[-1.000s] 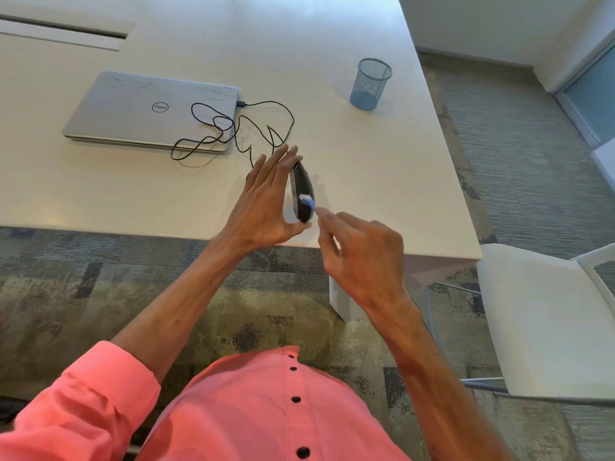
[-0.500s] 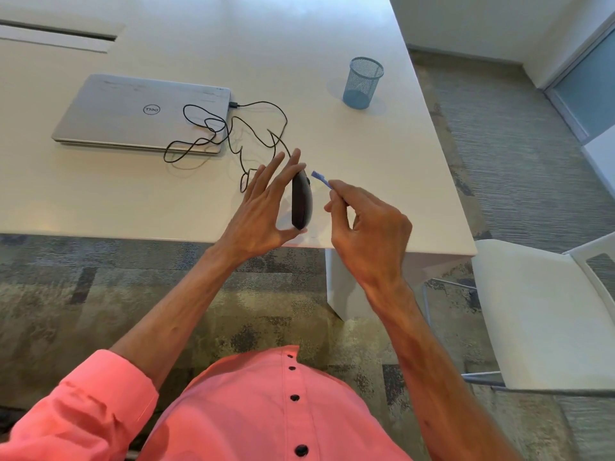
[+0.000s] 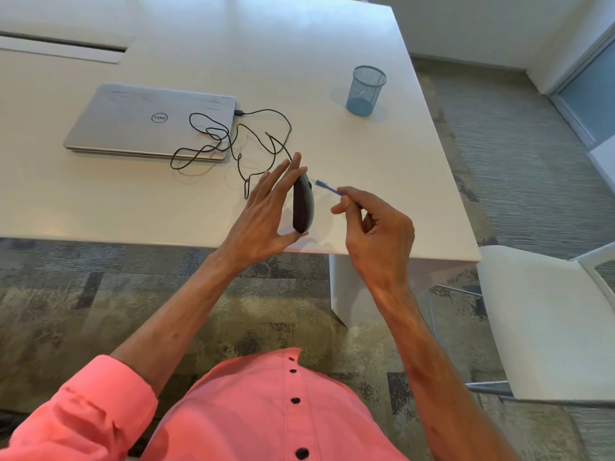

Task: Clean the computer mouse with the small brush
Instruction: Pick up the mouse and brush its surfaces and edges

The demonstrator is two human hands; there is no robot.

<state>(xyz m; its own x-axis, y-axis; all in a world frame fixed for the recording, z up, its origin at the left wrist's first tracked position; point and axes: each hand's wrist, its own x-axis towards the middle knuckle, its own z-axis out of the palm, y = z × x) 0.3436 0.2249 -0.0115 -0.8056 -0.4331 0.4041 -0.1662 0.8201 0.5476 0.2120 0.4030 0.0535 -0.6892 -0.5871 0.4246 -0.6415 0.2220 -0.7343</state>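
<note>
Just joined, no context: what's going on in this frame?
A person is cleaning a wired computer mouse over the near edge of a white table. The left hand holds the mouse up on its side, between thumb and straight fingers. The right hand pinches a small blue brush, bristles at the mouse's front end; contact can't be confirmed. The cable runs back to a closed laptop.

A closed silver laptop (image 3: 133, 124) lies flat at the upper left of a white table (image 3: 100, 207), and a blue mesh cup (image 3: 366, 91) stands upright at upper right. A white chair (image 3: 549, 321) sits at the right edge, on patterned carpet (image 3: 100, 311).
</note>
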